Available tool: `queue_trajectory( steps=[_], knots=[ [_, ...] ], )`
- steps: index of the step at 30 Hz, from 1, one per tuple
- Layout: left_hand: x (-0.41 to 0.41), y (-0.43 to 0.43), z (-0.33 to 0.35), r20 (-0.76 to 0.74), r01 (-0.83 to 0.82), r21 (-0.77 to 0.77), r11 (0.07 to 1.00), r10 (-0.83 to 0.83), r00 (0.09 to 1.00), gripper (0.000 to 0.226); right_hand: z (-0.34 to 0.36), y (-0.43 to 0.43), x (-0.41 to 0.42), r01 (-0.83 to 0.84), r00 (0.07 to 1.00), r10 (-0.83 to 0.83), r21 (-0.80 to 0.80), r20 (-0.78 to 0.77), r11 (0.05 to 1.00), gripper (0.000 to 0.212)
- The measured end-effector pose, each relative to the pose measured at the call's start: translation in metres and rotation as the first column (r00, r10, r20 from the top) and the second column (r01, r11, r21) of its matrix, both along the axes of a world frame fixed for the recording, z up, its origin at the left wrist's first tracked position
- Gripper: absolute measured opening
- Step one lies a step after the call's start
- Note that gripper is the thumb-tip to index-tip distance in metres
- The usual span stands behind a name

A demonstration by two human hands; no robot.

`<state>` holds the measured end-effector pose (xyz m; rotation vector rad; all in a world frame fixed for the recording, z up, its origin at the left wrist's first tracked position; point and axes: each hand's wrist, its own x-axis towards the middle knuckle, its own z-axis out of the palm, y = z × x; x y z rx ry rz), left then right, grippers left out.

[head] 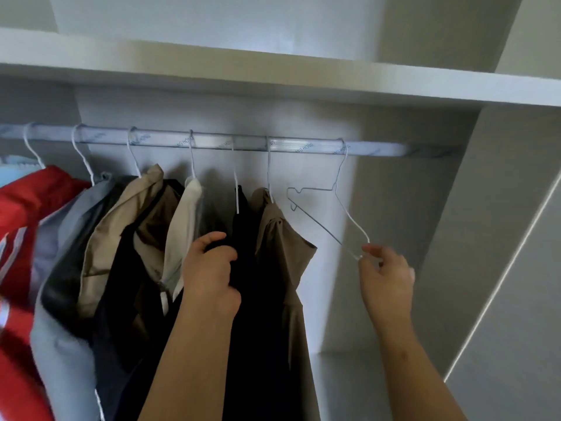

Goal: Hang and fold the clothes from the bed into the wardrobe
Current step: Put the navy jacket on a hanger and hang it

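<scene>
Inside the white wardrobe, a silver rail (303,144) carries several white wire hangers with clothes. My left hand (211,273) grips the shoulder of a black garment (258,314) that hangs in the middle of the rail. Beside it on the right hangs a brown shirt (280,238). At the right end of the row an empty wire hanger (337,189) hangs from the rail, and my right hand (385,278) pinches its lower corner. The bed is out of view.
Left of the black garment hang a white shirt (185,226), a tan jacket (121,226), a grey garment (57,299) and a red one (27,226). A white shelf (273,77) runs above the rail. The wardrobe's side panel (455,238) stands on the right.
</scene>
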<state>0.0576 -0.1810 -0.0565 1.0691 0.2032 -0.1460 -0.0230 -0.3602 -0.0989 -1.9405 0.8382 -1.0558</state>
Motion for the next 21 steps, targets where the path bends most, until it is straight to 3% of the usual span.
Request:
queue_trajectory(
  steps=[3,8,14,17,21],
  knots=[
    [0.017,-0.014,0.000,-0.015,-0.019,0.007,1.000,0.019,1.000,0.039,0.015,-0.024,0.022,0.048,0.987,-0.067,-0.131,-0.145,0.990,0.034],
    [0.031,-0.032,-0.005,-0.006,-0.037,0.029,0.999,0.037,0.999,0.040,0.013,-0.055,0.046,-0.046,0.887,0.031,-0.023,-0.462,0.999,0.050],
    [0.038,-0.046,-0.006,-0.022,-0.016,0.019,1.000,0.016,1.000,0.040,0.001,-0.073,0.068,-0.206,0.892,0.244,0.139,-0.380,0.969,0.035],
    [0.039,-0.052,-0.004,-0.033,0.003,0.005,1.000,-0.003,0.999,0.040,0.001,-0.078,0.071,-0.230,0.922,0.258,0.127,-0.289,0.965,0.011],
    [0.036,-0.052,-0.002,-0.043,0.040,-0.003,0.999,-0.040,0.998,0.040,0.002,-0.079,0.072,-0.242,0.949,0.250,0.069,-0.192,0.968,0.016]
  ],
)
